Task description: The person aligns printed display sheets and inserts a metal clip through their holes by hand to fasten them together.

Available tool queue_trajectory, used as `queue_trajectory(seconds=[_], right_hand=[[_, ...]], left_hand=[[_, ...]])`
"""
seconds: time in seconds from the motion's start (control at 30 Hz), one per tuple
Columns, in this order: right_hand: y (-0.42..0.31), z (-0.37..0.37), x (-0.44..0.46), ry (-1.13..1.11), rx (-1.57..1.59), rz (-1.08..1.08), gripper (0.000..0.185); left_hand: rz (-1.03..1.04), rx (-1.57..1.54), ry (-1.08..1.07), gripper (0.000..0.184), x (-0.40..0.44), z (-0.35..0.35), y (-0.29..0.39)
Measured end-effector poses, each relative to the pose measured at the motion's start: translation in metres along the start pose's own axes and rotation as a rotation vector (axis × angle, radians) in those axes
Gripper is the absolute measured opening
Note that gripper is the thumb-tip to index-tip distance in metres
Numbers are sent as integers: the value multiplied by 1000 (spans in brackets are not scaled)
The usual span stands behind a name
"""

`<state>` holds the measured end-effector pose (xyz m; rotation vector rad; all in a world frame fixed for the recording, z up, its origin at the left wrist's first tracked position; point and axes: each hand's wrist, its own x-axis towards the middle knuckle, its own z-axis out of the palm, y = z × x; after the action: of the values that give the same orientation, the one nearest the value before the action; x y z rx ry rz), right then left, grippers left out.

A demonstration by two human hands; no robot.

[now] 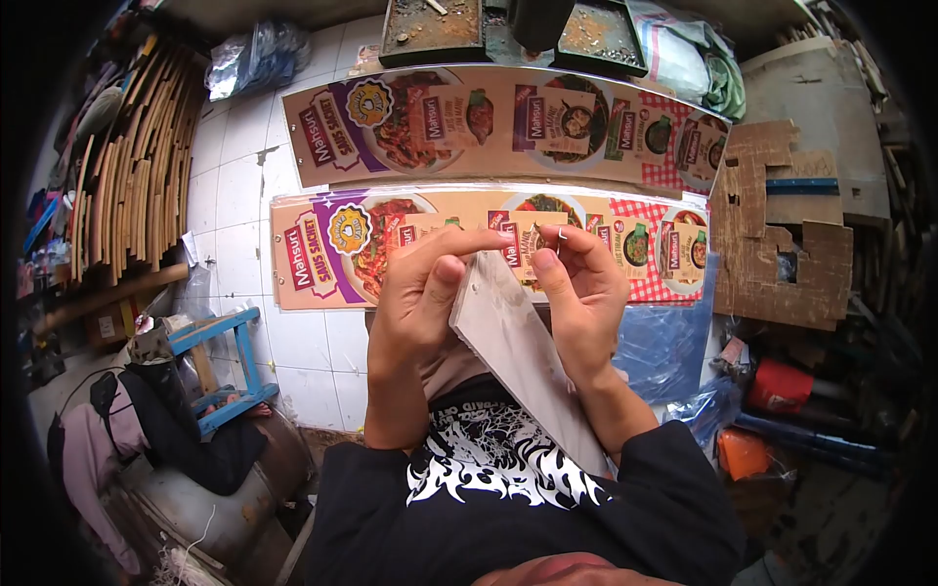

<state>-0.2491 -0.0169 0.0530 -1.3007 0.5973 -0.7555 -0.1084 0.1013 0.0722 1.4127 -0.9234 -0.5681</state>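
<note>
Okay, counting from biggest to smallest: two long printed food panels lie across the white tiled floor area, an upper panel and a lower panel, just apart. One stack of thin wooden slats stands on the left, too tightly packed to count, and one cut brown sheet is over on the right. One flat wooden board is tilted between two forearms, top end up by the fingers, lower end against the black shirt. Then one blue frame at left, plus two dark-rimmed trays up top. Two hands: the left hand has its index finger stretched over the board's top end, thumb bent beside it; can't tell how firmly it grips. The right hand has its fingers curled, thumb and fingertips pinching one tiny whitish strand.
</note>
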Motion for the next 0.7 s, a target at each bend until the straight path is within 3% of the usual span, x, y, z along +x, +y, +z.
queue_trajectory(seconds=[0.07, 0.23, 0.33, 0.37, 0.43, 0.53, 0.7], right_hand=[[4, -1, 2, 4, -9, -3, 24], [-3, -12, 7, -51, 143, 269, 24], [-10, -28, 9, -161, 252, 420, 26], [-13, -33, 10, -217, 297, 477, 26], [-26, -38, 13, -247, 299, 431, 26], [-40, -44, 20, -284, 164, 312, 24], [-37, -43, 34, -254, -35, 204, 26]], left_hand=[[-38, -33, -42, 97, -3, 4, 6], [-115, -200, -31, 105, -18, 6, 3], [-109, -333, 31, 99, -18, 10, 6], [-75, -412, 1, 89, -17, 10, 1], [-40, -494, -30, 80, -16, 10, -10], [-93, -709, -115, 37, -6, 10, -20], [-104, -718, -245, 14, 14, 0, -40]])
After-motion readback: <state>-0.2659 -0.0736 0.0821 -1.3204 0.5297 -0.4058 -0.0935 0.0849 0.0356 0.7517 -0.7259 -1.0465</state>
